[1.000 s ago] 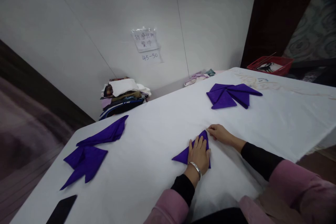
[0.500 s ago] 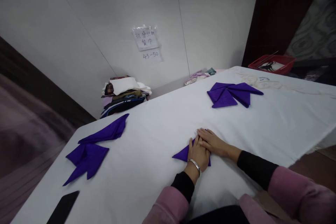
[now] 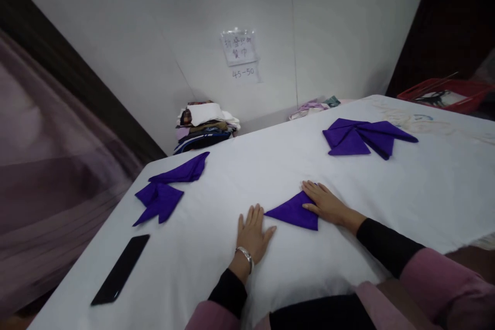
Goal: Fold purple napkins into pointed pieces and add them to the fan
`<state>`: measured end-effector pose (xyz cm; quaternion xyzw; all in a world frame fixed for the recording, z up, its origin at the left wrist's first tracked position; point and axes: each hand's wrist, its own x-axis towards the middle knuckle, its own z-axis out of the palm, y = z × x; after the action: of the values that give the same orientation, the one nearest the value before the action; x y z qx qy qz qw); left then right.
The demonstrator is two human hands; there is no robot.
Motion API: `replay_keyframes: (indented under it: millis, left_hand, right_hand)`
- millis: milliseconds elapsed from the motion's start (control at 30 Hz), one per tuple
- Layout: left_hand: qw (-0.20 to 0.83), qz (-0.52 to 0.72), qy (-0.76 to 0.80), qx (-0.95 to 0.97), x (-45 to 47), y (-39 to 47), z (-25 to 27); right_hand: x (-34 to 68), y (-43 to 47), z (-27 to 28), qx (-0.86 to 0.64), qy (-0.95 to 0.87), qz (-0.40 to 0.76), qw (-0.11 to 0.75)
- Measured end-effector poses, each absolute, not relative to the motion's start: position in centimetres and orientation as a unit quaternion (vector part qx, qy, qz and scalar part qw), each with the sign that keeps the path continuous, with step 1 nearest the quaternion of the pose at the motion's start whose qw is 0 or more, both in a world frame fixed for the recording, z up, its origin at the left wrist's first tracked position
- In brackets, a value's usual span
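Note:
A purple napkin [image 3: 294,211], folded into a triangle, lies flat on the white tablecloth [image 3: 216,268] in front of me. My right hand [image 3: 325,203] rests palm down on its right corner with the fingers stretched out, covering part of that edge. Just left of the napkin's pointed tip, my left hand [image 3: 253,234] lies flat on the cloth, fingers spread and nothing in it. A silver bangle [image 3: 246,259] circles the left wrist.
Folded purple napkins [image 3: 159,201] lie at the left, others [image 3: 363,136] at the back right. A black phone-like slab [image 3: 120,270] lies front left. Behind the table are a clothes stack [image 3: 204,126], a red basket [image 3: 464,94] and a wall sign [image 3: 240,49].
My left hand has slid left off the napkin onto the tablecloth, uncovering the triangle. The right hand stays on the napkin's right side. The view has turned left.

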<state>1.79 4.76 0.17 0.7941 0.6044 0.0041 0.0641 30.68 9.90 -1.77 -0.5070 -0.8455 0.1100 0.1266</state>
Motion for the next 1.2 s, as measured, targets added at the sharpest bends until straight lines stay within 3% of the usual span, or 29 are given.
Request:
replay_keyframes:
  millis: [167, 300, 567, 1200]
  left_hand:
    - [0.035, 0.062, 0.659, 0.749, 2.5, 3.8, 0.9]
    - [0.019, 0.106, 0.534, 0.838, 6.7, 3.2, 0.7]
    - [0.074, 0.096, 0.496, 0.86, 8.2, 3.4, -0.7]
    - [0.061, 0.074, 0.385, 0.918, 8.0, 6.1, -0.3]
  right_hand:
    - [30.8, 10.0, -2.3, -0.506, -0.85, 0.082, 0.123]
    - [30.8, 10.1, -2.5, -0.504, -0.853, 0.067, 0.119]
    - [30.8, 10.1, -2.5, -0.504, -0.852, 0.062, 0.128]
    - [28.8, 8.8, -2.0, -0.541, -0.822, 0.098, 0.15]
